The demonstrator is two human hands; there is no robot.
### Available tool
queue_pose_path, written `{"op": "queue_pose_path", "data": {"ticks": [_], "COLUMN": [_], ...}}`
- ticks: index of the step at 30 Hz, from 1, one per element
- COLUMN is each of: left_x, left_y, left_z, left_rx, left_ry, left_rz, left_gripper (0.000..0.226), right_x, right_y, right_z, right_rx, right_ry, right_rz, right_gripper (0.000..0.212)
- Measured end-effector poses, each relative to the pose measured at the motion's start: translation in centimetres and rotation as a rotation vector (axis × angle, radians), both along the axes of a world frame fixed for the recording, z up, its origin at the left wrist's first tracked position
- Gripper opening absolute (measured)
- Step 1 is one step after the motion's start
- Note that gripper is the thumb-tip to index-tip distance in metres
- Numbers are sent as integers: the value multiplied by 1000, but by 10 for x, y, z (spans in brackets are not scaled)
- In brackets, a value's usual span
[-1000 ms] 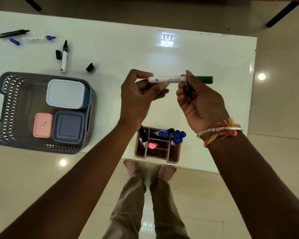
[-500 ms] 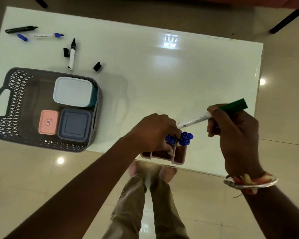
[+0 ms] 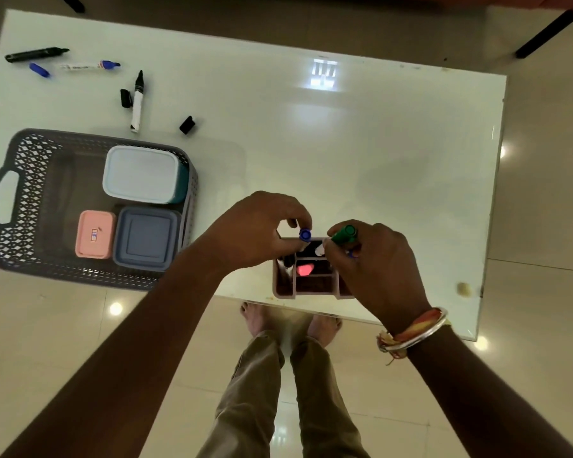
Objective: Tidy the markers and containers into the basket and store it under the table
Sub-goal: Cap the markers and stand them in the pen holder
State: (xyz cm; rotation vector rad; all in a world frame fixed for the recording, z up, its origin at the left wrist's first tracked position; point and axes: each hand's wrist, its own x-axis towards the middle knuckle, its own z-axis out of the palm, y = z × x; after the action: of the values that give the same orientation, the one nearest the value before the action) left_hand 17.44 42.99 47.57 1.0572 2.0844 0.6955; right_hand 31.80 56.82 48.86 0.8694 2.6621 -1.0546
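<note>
Now upright, the green-capped white plastic marker (image 3: 344, 234), slanted half a second ago, points down into the pink compartmented plastic organiser (image 3: 283, 285) at the near edge of the glossy white desk (image 3: 377, 143), gripped by the right hand (image 3: 377, 259). Beside it, the left hand (image 3: 255, 229) pinches a blue-capped marker (image 3: 305, 234). At the left, a grey lattice plastic basket (image 3: 24, 206) holds three lidded plastic boxes (image 3: 143, 175).

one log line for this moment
right hand: holds green marker cap-up at organizer | left hand: pinches blue-capped marker in organizer | basket: three lidded containers inside | table: loose markers far left

Glossy tiled floor (image 3: 47, 342), bare feet (image 3: 255, 320)
</note>
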Motion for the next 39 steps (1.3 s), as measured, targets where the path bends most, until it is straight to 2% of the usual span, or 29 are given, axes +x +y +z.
{"op": "queue_pose_path", "data": {"ticks": [5, 9, 12, 14, 15, 17, 18, 21, 27, 29, 33, 39], "left_x": [-12, -15, -15, -14, -12, -5, -1, 9, 15, 18, 26, 36], "left_y": [-5, -11, -14, -13, -11, -2, 4, 21, 28, 24, 19, 19], "left_z": [35, 50, 54, 58, 60, 67, 70, 75, 60, 51, 32, 20], "left_rx": [120, 176, 189, 226, 254, 318, 347, 406, 420, 382, 280, 227], "left_ry": [-43, -60, -81, -93, -94, -108, -124, -156, -238, -251, -287, -278], "left_rz": [77, 119, 138, 156, 162, 170, 170, 138, 319, 363, 374, 364], "left_gripper": [21, 17, 16, 16, 16, 17, 18, 20, 34, 35, 30, 26], "right_x": [-7, -13, -22, -26, -27, -27, -25, -10, 55, 71, 85, 82], "right_y": [-7, -18, -16, -8, -3, 8, 13, 22, 33, 24, 2, -15], "right_z": [-1, -7, -5, 5, 14, 31, 39, 52, 46, 38, 10, -18], "right_rx": [41, 229, 271, 124, -6, -227, -262, -236, -167, -163, -129, -114], "right_ry": [0, -88, -171, -133, -80, 46, 90, 166, 183, 153, 75, -16], "right_rz": [74, 269, 353, 286, 220, 111, 93, 58, -233, -265, -236, -248], "right_gripper": [26, 26, 42, 55, 55, 42, 32, 12, 10, 9, 18, 27]}}
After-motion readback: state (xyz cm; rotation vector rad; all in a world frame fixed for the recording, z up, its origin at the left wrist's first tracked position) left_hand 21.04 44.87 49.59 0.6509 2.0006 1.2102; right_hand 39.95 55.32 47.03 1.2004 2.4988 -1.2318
